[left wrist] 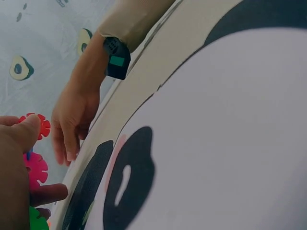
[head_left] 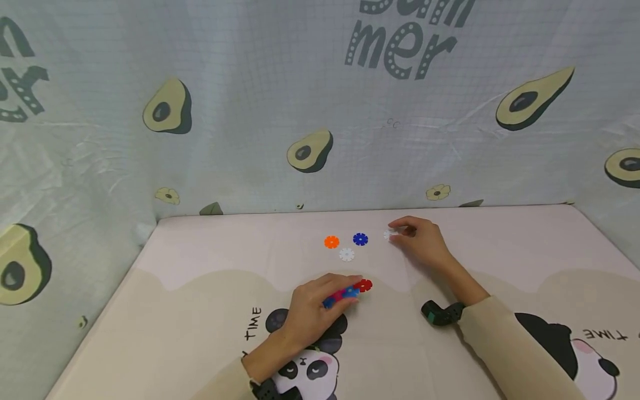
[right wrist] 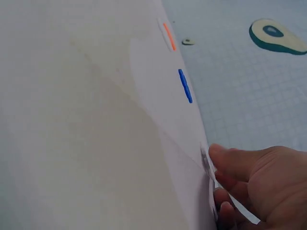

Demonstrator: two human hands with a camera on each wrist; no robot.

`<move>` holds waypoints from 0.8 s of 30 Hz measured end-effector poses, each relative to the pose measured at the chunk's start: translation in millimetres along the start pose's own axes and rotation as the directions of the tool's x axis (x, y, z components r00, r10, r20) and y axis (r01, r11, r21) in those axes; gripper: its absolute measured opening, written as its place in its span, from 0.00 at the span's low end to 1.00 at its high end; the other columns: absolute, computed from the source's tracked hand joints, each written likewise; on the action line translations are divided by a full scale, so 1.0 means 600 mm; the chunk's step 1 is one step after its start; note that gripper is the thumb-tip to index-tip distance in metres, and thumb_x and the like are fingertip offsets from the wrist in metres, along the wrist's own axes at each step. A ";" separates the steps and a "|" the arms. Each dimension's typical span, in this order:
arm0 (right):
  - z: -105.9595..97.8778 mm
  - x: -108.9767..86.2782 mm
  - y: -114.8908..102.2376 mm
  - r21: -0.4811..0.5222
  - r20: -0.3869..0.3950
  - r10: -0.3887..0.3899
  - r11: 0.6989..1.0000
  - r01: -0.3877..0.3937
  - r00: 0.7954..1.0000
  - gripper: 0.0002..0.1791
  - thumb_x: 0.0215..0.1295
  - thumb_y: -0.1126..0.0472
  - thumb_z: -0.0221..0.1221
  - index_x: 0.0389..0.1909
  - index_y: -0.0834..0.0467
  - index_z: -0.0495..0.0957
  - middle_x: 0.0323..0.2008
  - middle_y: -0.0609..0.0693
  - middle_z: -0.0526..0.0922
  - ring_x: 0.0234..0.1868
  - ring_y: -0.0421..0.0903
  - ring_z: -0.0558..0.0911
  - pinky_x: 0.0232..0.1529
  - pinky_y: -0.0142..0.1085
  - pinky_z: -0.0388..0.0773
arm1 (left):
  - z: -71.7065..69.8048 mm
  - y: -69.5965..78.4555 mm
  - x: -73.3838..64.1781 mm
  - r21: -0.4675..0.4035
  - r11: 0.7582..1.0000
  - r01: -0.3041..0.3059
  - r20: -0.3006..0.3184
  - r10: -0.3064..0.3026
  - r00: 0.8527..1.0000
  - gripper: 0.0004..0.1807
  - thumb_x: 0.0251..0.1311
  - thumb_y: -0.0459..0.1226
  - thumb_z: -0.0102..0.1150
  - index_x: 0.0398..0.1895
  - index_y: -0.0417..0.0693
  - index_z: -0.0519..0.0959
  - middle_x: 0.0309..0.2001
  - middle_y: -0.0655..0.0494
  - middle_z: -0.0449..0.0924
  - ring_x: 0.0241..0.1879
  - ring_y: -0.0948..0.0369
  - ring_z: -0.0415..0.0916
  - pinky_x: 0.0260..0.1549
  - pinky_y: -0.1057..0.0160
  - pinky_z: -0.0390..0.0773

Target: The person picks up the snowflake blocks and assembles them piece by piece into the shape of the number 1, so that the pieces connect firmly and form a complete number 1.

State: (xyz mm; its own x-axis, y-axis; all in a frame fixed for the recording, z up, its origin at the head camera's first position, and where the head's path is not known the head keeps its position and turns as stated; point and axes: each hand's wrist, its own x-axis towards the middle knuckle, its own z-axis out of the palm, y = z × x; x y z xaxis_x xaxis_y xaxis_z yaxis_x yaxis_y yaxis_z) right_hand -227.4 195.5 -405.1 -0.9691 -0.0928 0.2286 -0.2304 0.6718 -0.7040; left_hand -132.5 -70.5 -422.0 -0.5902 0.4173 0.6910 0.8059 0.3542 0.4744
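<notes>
My left hand (head_left: 311, 309) grips a short chain of interlocked snowflake discs (head_left: 352, 291) above the tablecloth, thumb on the near side and fingers on the far side. A red disc (head_left: 366, 285) forms the chain's right end, followed by blue and pink ones. In the left wrist view a pink disc (left wrist: 36, 169) and a green disc (left wrist: 37, 219) show beside the fingers, which hide part of the chain. Farther back on the right, my right hand (head_left: 424, 243) pinches a white snowflake disc (head_left: 387, 235) at the table surface between thumb and fingers.
Left of the right hand, a blue disc (head_left: 360, 239), an orange disc (head_left: 331, 242) and another white disc (head_left: 346, 254) lie flat on the tablecloth (head_left: 210, 250). An avocado-print curtain (head_left: 240, 111) hangs behind the table's back edge.
</notes>
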 end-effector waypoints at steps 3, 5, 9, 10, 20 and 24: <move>0.004 0.002 -0.001 -0.013 -0.014 -0.007 1.000 0.007 1.000 0.12 0.58 0.65 0.65 0.45 0.58 0.83 0.36 0.54 0.81 0.36 0.50 0.74 0.38 0.41 0.69 | -0.001 0.001 0.000 0.032 0.999 -0.003 0.009 0.003 1.000 0.23 0.52 0.38 0.70 0.54 0.54 0.80 0.46 0.64 0.82 0.47 0.68 0.78 0.44 0.68 0.76; 0.005 0.003 -0.001 -0.023 -0.019 -0.008 1.000 0.008 1.000 0.13 0.58 0.66 0.65 0.45 0.59 0.83 0.37 0.55 0.82 0.36 0.50 0.74 0.37 0.40 0.69 | -0.002 0.001 0.000 0.053 0.999 -0.002 0.014 0.001 1.000 0.23 0.52 0.38 0.70 0.54 0.54 0.80 0.46 0.64 0.82 0.48 0.68 0.78 0.44 0.68 0.76; 0.005 0.004 -0.002 -0.037 0.002 0.001 0.999 0.000 1.000 0.15 0.59 0.67 0.64 0.48 0.61 0.82 0.39 0.56 0.81 0.36 0.50 0.73 0.37 0.40 0.69 | -0.002 0.002 -0.001 0.074 0.997 0.007 0.017 -0.009 1.000 0.24 0.53 0.38 0.69 0.55 0.55 0.79 0.46 0.63 0.82 0.48 0.66 0.78 0.42 0.69 0.75; 0.005 0.004 -0.003 -0.040 0.011 0.001 0.999 0.000 1.000 0.16 0.59 0.67 0.64 0.50 0.61 0.81 0.39 0.56 0.80 0.37 0.50 0.73 0.37 0.40 0.69 | -0.002 0.003 -0.001 0.074 0.997 0.014 0.018 -0.015 1.000 0.24 0.53 0.38 0.69 0.56 0.55 0.79 0.47 0.63 0.82 0.48 0.66 0.78 0.42 0.69 0.75; 0.001 0.002 -0.009 -0.083 0.042 -0.020 0.996 0.023 0.999 0.16 0.59 0.68 0.63 0.50 0.61 0.81 0.36 0.56 0.75 0.37 0.52 0.72 0.38 0.42 0.70 | -0.003 0.003 -0.001 0.086 0.996 0.039 0.021 -0.041 0.999 0.23 0.54 0.37 0.69 0.55 0.56 0.80 0.49 0.63 0.81 0.49 0.65 0.78 0.38 0.71 0.74; -0.001 0.000 -0.009 -0.071 0.031 -0.033 0.997 0.035 0.999 0.16 0.59 0.68 0.64 0.49 0.60 0.81 0.32 0.54 0.77 0.34 0.50 0.73 0.36 0.41 0.70 | -0.004 0.005 0.000 0.081 0.996 0.048 0.023 -0.050 0.998 0.23 0.54 0.37 0.69 0.55 0.56 0.80 0.49 0.64 0.81 0.50 0.66 0.77 0.37 0.72 0.74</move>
State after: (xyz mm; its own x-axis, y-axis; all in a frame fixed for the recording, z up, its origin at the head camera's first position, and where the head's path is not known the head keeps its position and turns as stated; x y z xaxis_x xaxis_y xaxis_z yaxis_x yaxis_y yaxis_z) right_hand -226.1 192.0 -400.8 -0.9633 -0.1370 0.2308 -0.2570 0.7187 -0.6461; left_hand -129.8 -71.3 -419.3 -0.6307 0.4179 0.6539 0.7702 0.4403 0.4615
